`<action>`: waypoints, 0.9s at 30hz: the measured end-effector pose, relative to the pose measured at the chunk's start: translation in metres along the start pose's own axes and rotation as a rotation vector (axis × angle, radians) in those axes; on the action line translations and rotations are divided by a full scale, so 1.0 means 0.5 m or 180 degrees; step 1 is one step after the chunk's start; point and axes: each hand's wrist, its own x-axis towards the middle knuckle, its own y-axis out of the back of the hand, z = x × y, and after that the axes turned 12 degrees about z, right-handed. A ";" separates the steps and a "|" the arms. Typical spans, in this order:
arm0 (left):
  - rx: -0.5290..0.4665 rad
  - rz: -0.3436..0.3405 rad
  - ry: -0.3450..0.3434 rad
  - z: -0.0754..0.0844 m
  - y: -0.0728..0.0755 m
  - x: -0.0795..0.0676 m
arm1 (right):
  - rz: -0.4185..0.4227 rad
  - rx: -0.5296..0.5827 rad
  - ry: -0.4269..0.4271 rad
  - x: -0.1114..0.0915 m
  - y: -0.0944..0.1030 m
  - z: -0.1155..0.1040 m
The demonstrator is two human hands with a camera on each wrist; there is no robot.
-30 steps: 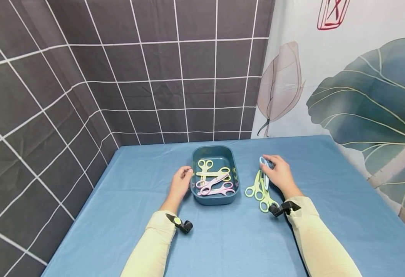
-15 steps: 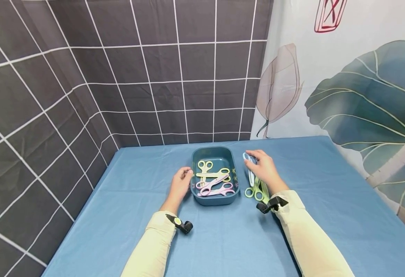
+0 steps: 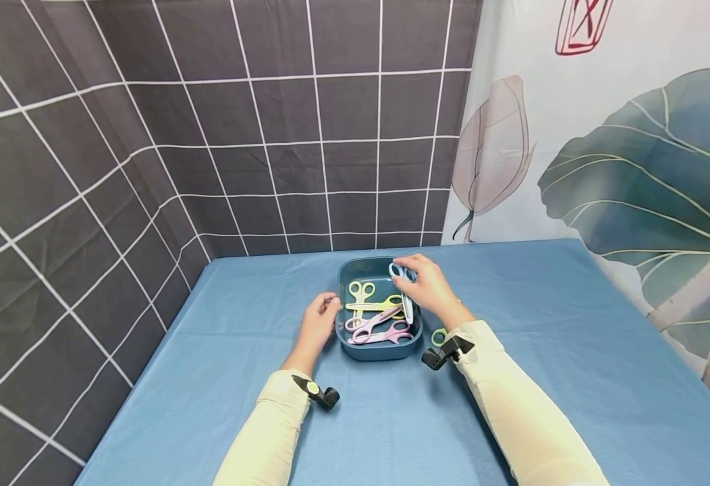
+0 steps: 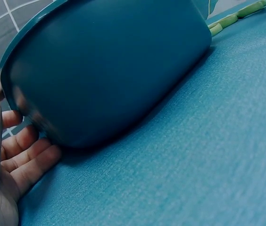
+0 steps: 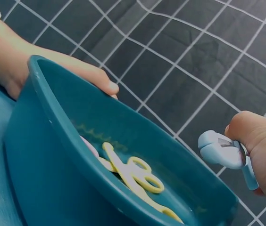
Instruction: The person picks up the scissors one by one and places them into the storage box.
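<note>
A pair of light blue scissors hangs blades down over the right side of a dark blue plastic bin. My right hand pinches it by the handle loops, at the top. The right wrist view shows the light blue handle between thumb and fingers, above the rim. My left hand holds the bin's left edge, its fingers curled against the outer wall. Inside the bin lie yellow scissors and pink scissors, several in all, partly overlapping.
Right of the bin, green scissors lie on the blue tablecloth, mostly hidden under my right forearm. A dark grid-patterned curtain rises behind and to the left. A white curtain with leaf prints hangs at the right.
My right hand has carried the light blue scissors left, from beside the green scissors to over the bin. My left hand stays at the bin's edge.
</note>
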 end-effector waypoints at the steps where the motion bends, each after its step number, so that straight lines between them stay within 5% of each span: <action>1: -0.0002 0.0001 0.0005 0.000 0.000 0.000 | -0.0025 -0.0012 0.0008 0.000 -0.003 -0.002; 12: -0.0179 -0.0021 -0.0052 -0.006 -0.004 0.001 | -0.0040 -0.0007 -0.0132 -0.007 -0.011 -0.007; 27: -0.0119 0.0014 -0.0017 -0.005 -0.004 0.002 | 0.0248 0.0021 -0.0229 -0.042 0.045 0.082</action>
